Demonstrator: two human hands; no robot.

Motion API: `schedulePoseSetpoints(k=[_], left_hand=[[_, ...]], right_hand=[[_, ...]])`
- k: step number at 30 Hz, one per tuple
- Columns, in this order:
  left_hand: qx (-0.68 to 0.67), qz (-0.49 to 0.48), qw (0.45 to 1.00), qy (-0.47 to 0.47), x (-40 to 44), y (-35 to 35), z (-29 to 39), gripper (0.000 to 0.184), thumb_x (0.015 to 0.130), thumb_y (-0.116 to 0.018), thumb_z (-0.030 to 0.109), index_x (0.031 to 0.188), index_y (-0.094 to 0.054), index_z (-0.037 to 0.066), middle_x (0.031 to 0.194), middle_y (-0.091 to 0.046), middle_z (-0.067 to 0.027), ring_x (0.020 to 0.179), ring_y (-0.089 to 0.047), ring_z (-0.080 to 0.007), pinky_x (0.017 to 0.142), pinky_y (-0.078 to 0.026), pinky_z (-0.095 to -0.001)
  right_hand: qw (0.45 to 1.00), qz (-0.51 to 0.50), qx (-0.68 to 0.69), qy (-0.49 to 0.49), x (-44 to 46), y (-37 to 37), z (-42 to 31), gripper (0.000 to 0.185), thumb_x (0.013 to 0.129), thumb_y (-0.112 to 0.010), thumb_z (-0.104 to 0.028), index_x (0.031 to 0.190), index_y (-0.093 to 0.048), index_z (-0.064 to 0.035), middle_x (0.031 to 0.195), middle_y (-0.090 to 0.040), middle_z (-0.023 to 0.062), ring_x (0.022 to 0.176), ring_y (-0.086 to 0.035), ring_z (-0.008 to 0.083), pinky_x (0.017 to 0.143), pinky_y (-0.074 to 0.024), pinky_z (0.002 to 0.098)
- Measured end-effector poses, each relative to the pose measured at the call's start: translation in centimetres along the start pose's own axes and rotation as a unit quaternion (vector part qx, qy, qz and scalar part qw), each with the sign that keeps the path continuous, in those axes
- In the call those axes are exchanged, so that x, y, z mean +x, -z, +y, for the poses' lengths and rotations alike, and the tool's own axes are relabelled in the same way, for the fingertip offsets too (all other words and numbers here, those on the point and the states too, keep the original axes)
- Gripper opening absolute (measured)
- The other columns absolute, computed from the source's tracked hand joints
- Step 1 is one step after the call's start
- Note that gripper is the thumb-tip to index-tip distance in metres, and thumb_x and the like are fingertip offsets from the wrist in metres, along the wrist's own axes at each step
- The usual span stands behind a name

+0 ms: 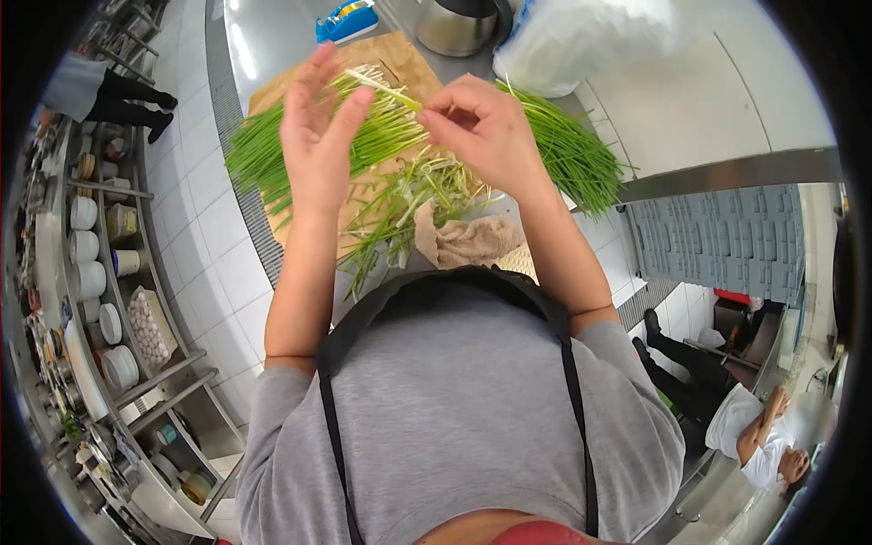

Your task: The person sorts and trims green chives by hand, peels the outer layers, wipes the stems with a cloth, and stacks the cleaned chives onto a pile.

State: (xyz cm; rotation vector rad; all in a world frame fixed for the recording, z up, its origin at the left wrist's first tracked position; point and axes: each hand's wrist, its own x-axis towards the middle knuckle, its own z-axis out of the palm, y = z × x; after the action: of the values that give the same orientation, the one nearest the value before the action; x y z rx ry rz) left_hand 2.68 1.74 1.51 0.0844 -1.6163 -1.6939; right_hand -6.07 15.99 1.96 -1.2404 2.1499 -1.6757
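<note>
My right hand (486, 132) pinches a pale chive stalk (386, 89) between thumb and fingertips, its white end pointing left. My left hand (322, 132) is raised with its fingers apart, close to that white end. Below both hands, a thick bunch of green chives (259, 150) with white ends lies across a brown board (409, 59). Nearer my body is a loose heap of peeled, wilted scraps (386, 204). To the right of my right hand rests another bunch of green chives (572, 159), partly hidden by the hand and wrist.
A crumpled beige cloth (468, 241) lies at the near edge. Behind the board stand a blue tape dispenser (348, 20), a steel jug (454, 27) and a white plastic bag (572, 50). People stand at left (77, 86) and right (749, 422); shelves (136, 263) hold containers.
</note>
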Motion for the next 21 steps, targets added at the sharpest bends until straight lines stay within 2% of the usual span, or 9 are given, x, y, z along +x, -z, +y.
schedulePoseSetpoints(k=[1,2,5,8,10,11,13,15,21], left_hand=[[0.135,-0.009,0.985,-0.106,0.5,0.3,0.9,0.048,0.073,-0.065,0.021,0.117,-0.049,0.008,0.121,-0.044,-0.0101,0.115,-0.036,-0.0252,0.096,-0.03,-0.0389],[0.267,-0.017,0.941,-0.208,0.9,0.6,1.8,0.05,0.07,-0.069,0.021,0.116,-0.052,0.01,0.123,-0.044,-0.0098,0.117,-0.035,-0.0263,0.097,-0.029,-0.0391],[0.51,-0.148,0.813,-0.237,1.2,1.1,3.6,0.043,0.064,-0.073,0.024,0.104,-0.061,0.015,0.127,-0.041,-0.0089,0.122,-0.029,-0.0288,0.098,-0.028,-0.0391],[0.472,-0.155,0.84,-0.219,1.1,1.6,2.8,0.027,0.064,-0.073,0.02,0.09,-0.067,0.014,0.124,-0.044,-0.0081,0.121,-0.033,-0.0293,0.097,-0.029,-0.038],[0.422,-0.112,0.876,-0.204,0.9,2.5,2.2,0.02,0.067,-0.071,0.016,0.086,-0.067,0.011,0.113,-0.052,-0.0091,0.112,-0.043,-0.0269,0.092,-0.034,-0.0357],[0.393,-0.093,0.894,-0.193,0.5,3.2,1.9,0.017,0.068,-0.07,0.014,0.084,-0.067,0.009,0.108,-0.056,-0.0096,0.107,-0.048,-0.0258,0.09,-0.037,-0.0345],[0.328,-0.063,0.938,-0.096,-0.4,4.7,1.5,0.007,0.073,-0.065,0.007,0.078,-0.064,0.003,0.086,-0.061,-0.0088,0.083,-0.057,-0.0202,0.076,-0.043,-0.0286],[0.319,-0.067,0.943,-0.063,-1.3,6.7,0.5,0.006,0.076,-0.062,0.005,0.076,-0.062,-0.001,0.076,-0.06,-0.0078,0.07,-0.055,-0.0158,0.065,-0.042,-0.0243],[0.307,-0.063,0.949,0.022,-3.9,8.2,-1.0,0.009,0.078,-0.061,0.006,0.076,-0.06,-0.002,0.076,-0.059,-0.0068,0.069,-0.053,-0.0136,0.063,-0.041,-0.0233]], right_hand=[[1.0,-0.008,-0.026,0.001,-0.2,0.1,-0.1,0.007,0.075,-0.064,-0.007,0.077,-0.061,-0.0005,0.072,-0.053,0.0026,0.056,-0.05,0.006,0.05,-0.0388,0.0185],[0.999,-0.011,-0.038,0.004,-0.3,0.2,-0.1,0.008,0.075,-0.064,-0.007,0.077,-0.061,-0.0005,0.071,-0.053,0.0024,0.055,-0.05,0.006,0.05,-0.0384,0.0188],[0.998,-0.026,-0.064,0.004,-0.9,0.2,0.0,0.008,0.075,-0.063,-0.008,0.076,-0.061,-0.0005,0.069,-0.053,0.002,0.054,-0.049,0.0062,0.049,-0.0377,0.0197],[0.995,-0.036,-0.087,0.025,-1.1,0.7,0.4,0.009,0.075,-0.063,-0.009,0.076,-0.061,-0.0005,0.069,-0.053,0.002,0.055,-0.049,0.007,0.05,-0.0379,0.0206],[0.991,-0.021,-0.125,0.053,-1.0,3.0,1.2,0.008,0.076,-0.063,-0.009,0.078,-0.061,-0.0008,0.07,-0.054,0.0021,0.057,-0.05,0.0076,0.051,-0.0386,0.0212],[0.99,0.006,-0.139,0.034,-1.1,4.9,1.5,0.008,0.076,-0.062,-0.009,0.078,-0.062,-0.0012,0.07,-0.054,0.0022,0.059,-0.051,0.008,0.052,-0.0391,0.0215],[0.984,0.061,-0.166,0.001,-1.0,8.8,2.3,0.007,0.076,-0.062,-0.008,0.079,-0.062,-0.002,0.071,-0.055,0.0024,0.061,-0.052,0.0088,0.054,-0.04,0.022],[0.972,0.001,-0.235,-0.005,-1.7,11.4,3.9,0.008,0.076,-0.062,-0.009,0.08,-0.062,-0.002,0.073,-0.056,0.0036,0.063,-0.054,0.0118,0.056,-0.0418,0.024],[0.914,-0.162,-0.369,0.051,-7.4,10.5,13.4,0.013,0.075,-0.061,-0.016,0.083,-0.063,-0.0061,0.078,-0.055,0.0059,0.073,-0.054,0.023,0.065,-0.0446,0.0327]])
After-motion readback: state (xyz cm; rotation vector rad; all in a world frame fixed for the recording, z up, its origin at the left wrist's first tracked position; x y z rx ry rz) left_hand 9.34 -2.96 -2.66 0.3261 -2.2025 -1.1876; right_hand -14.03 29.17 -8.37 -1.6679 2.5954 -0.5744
